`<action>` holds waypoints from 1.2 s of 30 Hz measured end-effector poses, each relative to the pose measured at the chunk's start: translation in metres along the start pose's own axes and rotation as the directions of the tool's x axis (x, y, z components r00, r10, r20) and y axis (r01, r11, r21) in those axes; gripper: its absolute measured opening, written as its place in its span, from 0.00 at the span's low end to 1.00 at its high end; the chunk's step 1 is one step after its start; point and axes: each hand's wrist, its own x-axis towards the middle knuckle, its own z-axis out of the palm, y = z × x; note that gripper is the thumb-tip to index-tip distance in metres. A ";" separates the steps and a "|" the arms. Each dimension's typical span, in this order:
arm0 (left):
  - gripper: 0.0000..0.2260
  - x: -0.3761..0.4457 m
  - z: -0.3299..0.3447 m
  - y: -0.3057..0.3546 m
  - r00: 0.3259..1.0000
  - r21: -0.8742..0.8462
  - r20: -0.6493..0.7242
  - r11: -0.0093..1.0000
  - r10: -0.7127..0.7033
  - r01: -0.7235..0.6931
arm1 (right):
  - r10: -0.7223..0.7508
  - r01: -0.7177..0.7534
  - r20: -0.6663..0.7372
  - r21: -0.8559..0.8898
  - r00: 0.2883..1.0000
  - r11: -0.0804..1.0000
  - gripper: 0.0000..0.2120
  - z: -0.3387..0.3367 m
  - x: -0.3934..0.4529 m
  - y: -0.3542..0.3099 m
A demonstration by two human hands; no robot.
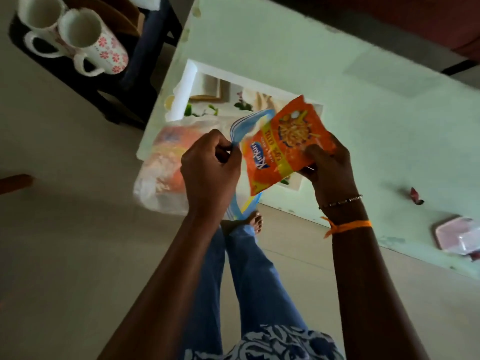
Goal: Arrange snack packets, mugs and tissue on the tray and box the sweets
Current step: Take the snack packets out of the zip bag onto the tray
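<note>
An orange snack packet (284, 145) printed with a picture of yellow fried strands is held in the air over the near edge of a pale green table (337, 74), pinched at its lower right side by the right hand (328, 168), whose thumb lies across the front of the packet. The left hand (209, 168) is curled around the blue rim of a clear plastic bag (161, 175), gripping it just beside the packet; the bag hangs partly off the table's corner and holds what look like more orange packets (blurred through the plastic). Beneath the packet and bag lies a white rectangular tray (207, 92) with a printed floral and framed pattern, resting flat on the table. Two white mugs (72, 35) with red flower prints stand side by side on a dark stool (109, 81) off the table's left end, well apart from the tray. On the table's right side lies a small red-wrapped sweet (416, 195), and nearer the edge a pink lidded box (457, 236), partly cut off by the frame. The right wrist wears a beaded bracelet (340, 201) and an orange thread (348, 226). Below, blue trousers and a bare foot (253, 220) show against the light floor.
</note>
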 end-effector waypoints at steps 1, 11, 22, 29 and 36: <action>0.07 -0.001 0.008 0.001 1.000 0.014 0.018 1.000 0.002 -0.003 | -0.032 0.033 -0.055 0.033 0.998 0.999 0.13 -0.014 -0.001 0.002; 0.05 -0.012 0.042 0.005 0.999 0.080 0.031 0.996 -0.044 0.041 | -0.071 0.196 -0.419 0.262 0.905 0.945 0.07 -0.066 0.020 0.045; 0.04 -0.017 0.040 -0.001 0.998 0.063 0.049 0.997 -0.044 0.041 | 0.347 -0.176 -0.388 0.412 0.854 0.894 0.13 -0.063 0.049 0.114; 0.05 -0.022 0.031 -0.007 0.999 -0.006 0.014 0.999 -0.043 0.043 | 0.233 -0.325 -0.606 -0.044 0.761 0.945 0.23 -0.064 0.024 0.109; 0.07 -0.026 0.005 -0.017 0.997 -0.066 -0.043 0.996 -0.065 0.062 | -0.063 0.057 -0.059 -0.099 0.996 0.993 0.11 0.024 -0.021 0.053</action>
